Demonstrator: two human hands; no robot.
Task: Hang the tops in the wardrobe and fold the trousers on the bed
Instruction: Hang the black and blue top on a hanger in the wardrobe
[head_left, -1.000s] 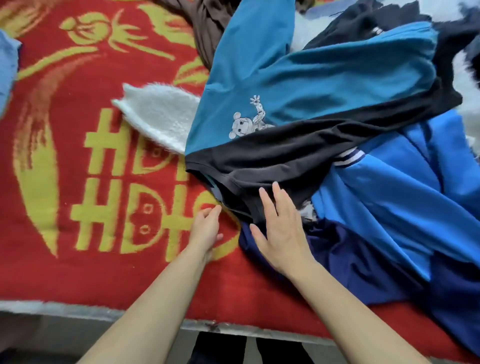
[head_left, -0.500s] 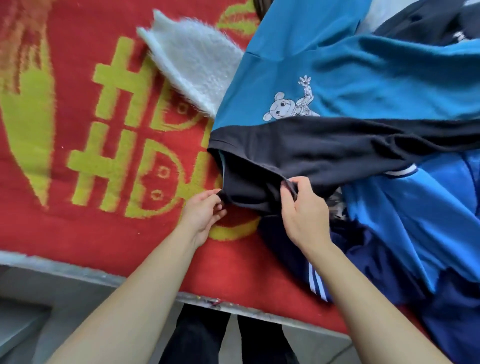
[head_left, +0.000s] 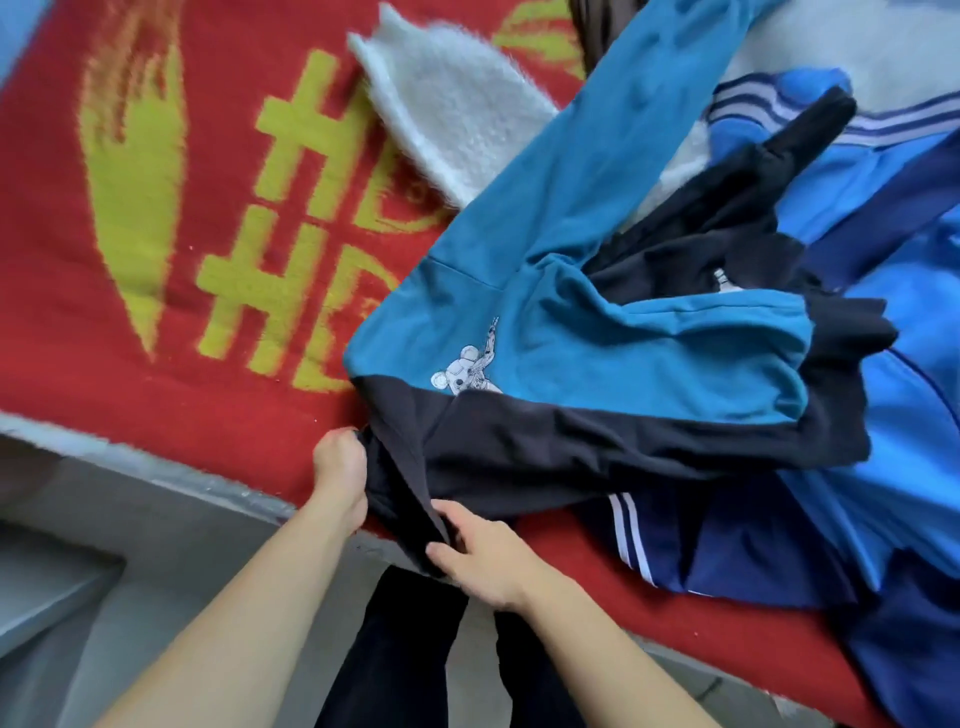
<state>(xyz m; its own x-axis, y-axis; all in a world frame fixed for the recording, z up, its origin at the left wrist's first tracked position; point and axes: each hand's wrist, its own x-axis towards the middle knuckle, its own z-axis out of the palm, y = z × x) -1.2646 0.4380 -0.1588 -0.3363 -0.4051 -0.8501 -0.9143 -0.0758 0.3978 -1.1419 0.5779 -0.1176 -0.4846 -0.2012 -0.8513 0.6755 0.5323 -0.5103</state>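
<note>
Top (head_left: 571, 332), teal above a black hem band with a small bear print, lying at centre frame on the bed, one sleeve running toward the upper edge. The left hand (head_left: 340, 467) grips the hem's corner at lower centre, its fist closed on the cloth. The right hand (head_left: 485, 564), just below and to the right, pinches a fold of the same hem between thumb and curled fingers. Judged step: drawing a top out of the pile for hanging; no wardrobe or hanger is in view. The next move probably calls for lifting the top clear of its neighbours, since its far side overlaps a black garment (head_left: 727, 234) and a blue jacket (head_left: 909, 415) at right, which might drag along. A navy piece (head_left: 727, 545) with white stripes lies beneath the hem at lower right, and a white fleece (head_left: 452, 119) at upper centre. All rest on a red blanket (head_left: 156, 389) with yellow figures; grey floor (head_left: 156, 545) shows at lower left.
</note>
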